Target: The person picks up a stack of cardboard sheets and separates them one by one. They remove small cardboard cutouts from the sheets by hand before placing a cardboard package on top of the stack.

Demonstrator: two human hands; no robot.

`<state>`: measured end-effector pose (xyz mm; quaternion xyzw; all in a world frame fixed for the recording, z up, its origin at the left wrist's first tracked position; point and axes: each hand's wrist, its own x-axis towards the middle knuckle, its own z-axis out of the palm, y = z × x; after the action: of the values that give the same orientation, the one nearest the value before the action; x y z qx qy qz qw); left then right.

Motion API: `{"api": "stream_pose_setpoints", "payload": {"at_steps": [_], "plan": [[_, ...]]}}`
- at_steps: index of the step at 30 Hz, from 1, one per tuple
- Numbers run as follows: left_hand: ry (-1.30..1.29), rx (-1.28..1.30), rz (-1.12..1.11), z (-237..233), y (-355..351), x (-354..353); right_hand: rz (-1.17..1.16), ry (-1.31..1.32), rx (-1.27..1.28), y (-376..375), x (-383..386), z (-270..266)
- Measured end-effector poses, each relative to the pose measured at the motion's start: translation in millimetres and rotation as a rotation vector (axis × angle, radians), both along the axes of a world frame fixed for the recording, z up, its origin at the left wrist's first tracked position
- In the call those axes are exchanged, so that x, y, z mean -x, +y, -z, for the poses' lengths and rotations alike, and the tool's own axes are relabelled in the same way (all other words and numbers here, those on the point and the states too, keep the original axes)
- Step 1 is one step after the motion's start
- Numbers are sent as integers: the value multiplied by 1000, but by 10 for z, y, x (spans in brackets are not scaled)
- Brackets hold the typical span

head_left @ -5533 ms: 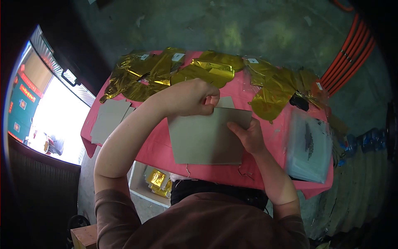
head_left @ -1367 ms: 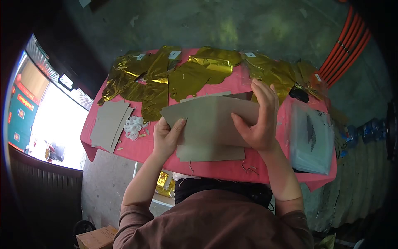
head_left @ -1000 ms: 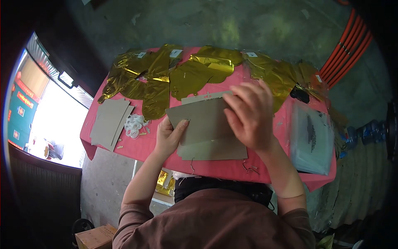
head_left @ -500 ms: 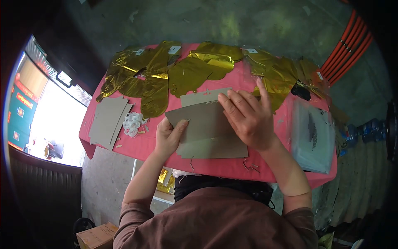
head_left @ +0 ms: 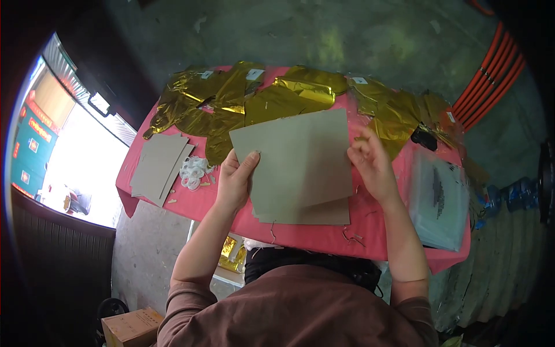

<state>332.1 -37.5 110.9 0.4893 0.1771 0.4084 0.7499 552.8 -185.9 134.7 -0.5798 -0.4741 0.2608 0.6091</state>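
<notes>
My left hand (head_left: 236, 180) grips a grey cardboard sheet (head_left: 300, 156) by its left edge, thumb on top and fingers underneath. The sheet is raised and tilted above more grey cardboard (head_left: 329, 213) lying on the table. Beside the sheet's right edge is my right hand (head_left: 373, 168), its fingers curled in towards the thumb. Whatever those fingers pinch, if anything, is too small to make out. Left of my left hand lie a fanned stack of grey cardboard sheets (head_left: 159, 165) and a bundle of white string or ribbon (head_left: 193, 173).
A pink cloth (head_left: 378, 234) covers the table. Gold foil pieces (head_left: 231, 95) lie along its far side. At the right are clear plastic sleeves (head_left: 436, 202) and a small black item (head_left: 425, 139). Small scraps and dark threads (head_left: 351, 236) lie near the front edge. A cardboard box (head_left: 133, 327) stands on the floor.
My right hand has moved off the sheet's top edge, down to its right side, and its spread fingers have curled. The sheet now faces me more fully. My left hand keeps its hold.
</notes>
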Motion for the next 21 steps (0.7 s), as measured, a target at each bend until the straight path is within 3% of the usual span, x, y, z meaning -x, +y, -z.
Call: {"api": "stream_pose_setpoints", "payload": {"at_steps": [1, 3, 6, 11, 13, 18, 21], "plan": [[-18, 74, 18, -5, 7, 2, -5, -1, -3, 6, 41, 16], [-9, 132, 10, -39, -24, 4, -161, 368, 16, 23, 140, 52], [31, 239, -3, -14, -51, -1, -192, 442, 128, 36, 108, 294], [73, 420, 9, 70, -127, 65, -129, 411, 64, 47, 90, 390], [311, 134, 117, 192, -150, 169, -119, 392, 44, 47, 67, 416], [260, 45, 150, 109, -101, 516, -192, 333, -14, 56, 228, 361], [276, -30, -244, 96, 185, 876, -332, 435, 92, -22, 191, 222]]}}
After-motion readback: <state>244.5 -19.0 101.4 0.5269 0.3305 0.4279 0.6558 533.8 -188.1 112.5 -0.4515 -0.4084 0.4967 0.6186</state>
